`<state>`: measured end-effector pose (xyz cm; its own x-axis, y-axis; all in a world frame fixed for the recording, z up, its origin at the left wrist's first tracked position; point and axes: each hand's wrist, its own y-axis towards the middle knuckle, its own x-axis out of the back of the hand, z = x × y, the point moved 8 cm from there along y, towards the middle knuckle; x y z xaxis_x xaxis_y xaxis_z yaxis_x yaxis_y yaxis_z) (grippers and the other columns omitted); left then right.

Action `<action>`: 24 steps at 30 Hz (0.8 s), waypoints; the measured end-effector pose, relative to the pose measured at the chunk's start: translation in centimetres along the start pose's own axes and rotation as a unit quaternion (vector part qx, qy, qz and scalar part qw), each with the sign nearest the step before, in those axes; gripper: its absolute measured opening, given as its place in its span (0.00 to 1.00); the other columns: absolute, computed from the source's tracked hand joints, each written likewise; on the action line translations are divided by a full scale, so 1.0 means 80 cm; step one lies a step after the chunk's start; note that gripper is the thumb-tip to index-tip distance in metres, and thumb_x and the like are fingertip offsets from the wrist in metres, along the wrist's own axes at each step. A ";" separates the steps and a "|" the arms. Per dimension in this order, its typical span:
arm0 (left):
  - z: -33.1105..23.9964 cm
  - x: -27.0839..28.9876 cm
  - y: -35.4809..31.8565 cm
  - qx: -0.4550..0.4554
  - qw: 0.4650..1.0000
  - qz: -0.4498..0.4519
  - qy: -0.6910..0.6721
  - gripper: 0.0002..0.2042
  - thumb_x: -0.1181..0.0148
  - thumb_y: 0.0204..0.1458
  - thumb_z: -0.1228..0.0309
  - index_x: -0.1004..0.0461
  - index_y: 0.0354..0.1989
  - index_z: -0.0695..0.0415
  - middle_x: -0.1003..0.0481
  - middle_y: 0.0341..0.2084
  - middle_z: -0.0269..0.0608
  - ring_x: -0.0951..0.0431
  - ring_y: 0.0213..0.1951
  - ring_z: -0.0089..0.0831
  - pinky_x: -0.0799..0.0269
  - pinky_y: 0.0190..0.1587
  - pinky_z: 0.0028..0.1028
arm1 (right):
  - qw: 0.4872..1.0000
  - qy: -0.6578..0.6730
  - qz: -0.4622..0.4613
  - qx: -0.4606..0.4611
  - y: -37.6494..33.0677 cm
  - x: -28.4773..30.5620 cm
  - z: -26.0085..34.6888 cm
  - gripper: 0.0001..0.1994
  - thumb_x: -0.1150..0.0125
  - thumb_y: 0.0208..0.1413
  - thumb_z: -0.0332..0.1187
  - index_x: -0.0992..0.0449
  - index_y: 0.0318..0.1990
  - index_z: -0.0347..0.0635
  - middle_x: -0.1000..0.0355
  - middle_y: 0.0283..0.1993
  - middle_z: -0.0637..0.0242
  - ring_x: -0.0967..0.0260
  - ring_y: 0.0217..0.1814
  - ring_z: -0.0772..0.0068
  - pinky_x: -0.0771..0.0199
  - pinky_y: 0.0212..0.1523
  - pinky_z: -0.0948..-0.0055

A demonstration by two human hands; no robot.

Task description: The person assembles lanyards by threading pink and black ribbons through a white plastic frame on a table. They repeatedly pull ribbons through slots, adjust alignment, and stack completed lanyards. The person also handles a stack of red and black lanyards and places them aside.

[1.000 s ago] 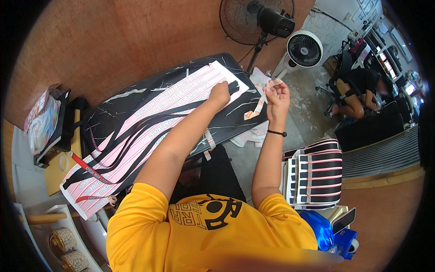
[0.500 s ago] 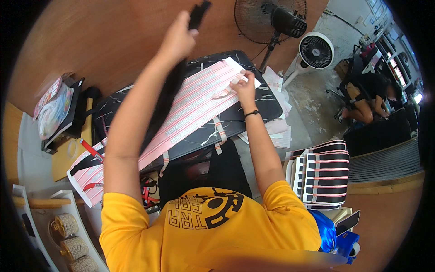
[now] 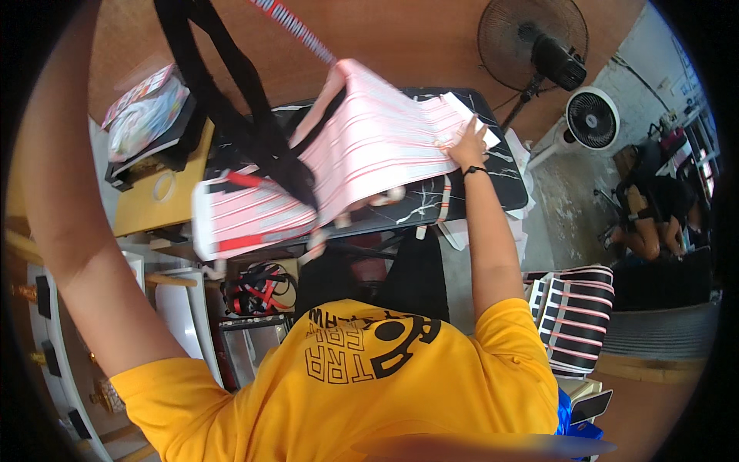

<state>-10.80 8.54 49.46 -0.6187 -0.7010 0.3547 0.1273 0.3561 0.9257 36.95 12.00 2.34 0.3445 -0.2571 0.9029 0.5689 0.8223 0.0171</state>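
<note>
A long pink-and-white striped sheet (image 3: 377,146) lies across the black marble-patterned table (image 3: 504,173), its middle bulging up off the top. My right hand (image 3: 468,146) rests on the sheet's white right end, fingers spread and pressing down. My left arm (image 3: 85,223) reaches up along the left side, and its hand is beyond the picture's top edge. Black straps (image 3: 231,85) hang from above onto the sheet's left part, blurred by motion. A red-and-white lettered strap (image 3: 296,31) runs from the top edge down to the raised fold. What holds the straps is hidden.
Pale strips (image 3: 445,204) dangle over the table's near edge. Left stand a wooden side table (image 3: 165,204) with a tape ring and a plastic-bagged bundle (image 3: 150,127). Two fans, a black one (image 3: 562,69) and a white one (image 3: 591,115), stand behind right. A person (image 3: 654,208) sits far right.
My left arm has swung left and up, taking its hand out of view. Black straps have risen and the sheet has buckled upward. My right hand has gone from pinching to lying spread.
</note>
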 end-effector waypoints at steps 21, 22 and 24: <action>0.114 0.107 -0.179 0.220 0.957 0.186 0.033 0.16 0.40 0.56 0.73 0.34 0.50 0.62 0.24 0.41 0.50 0.24 0.46 0.38 0.31 0.50 0.38 | 0.986 -0.097 0.106 -0.082 0.036 -0.005 -0.024 0.40 0.28 0.45 0.39 0.41 0.68 0.59 0.44 0.72 0.61 0.51 0.75 0.50 0.49 0.65 0.28; 0.116 0.108 -0.188 0.231 0.953 0.196 0.030 0.16 0.40 0.56 0.73 0.34 0.50 0.62 0.24 0.41 0.50 0.24 0.46 0.38 0.31 0.51 0.38 | 0.985 -0.101 0.113 -0.082 0.042 -0.009 -0.027 0.39 0.28 0.45 0.39 0.40 0.68 0.58 0.44 0.71 0.61 0.51 0.75 0.50 0.49 0.65 0.28; 0.121 0.110 -0.207 0.252 0.944 0.212 0.023 0.16 0.41 0.56 0.73 0.34 0.50 0.62 0.24 0.41 0.50 0.24 0.46 0.38 0.31 0.51 0.38 | 0.985 -0.102 0.110 -0.084 0.052 -0.012 -0.031 0.36 0.28 0.46 0.38 0.35 0.65 0.56 0.43 0.71 0.60 0.50 0.75 0.50 0.50 0.66 0.28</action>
<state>-25.82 2.45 36.02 -0.5583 -0.4519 0.6957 -0.0360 0.8510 0.5239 40.84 14.39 0.46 0.3252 0.0387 0.9449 0.6193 0.7464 -0.2437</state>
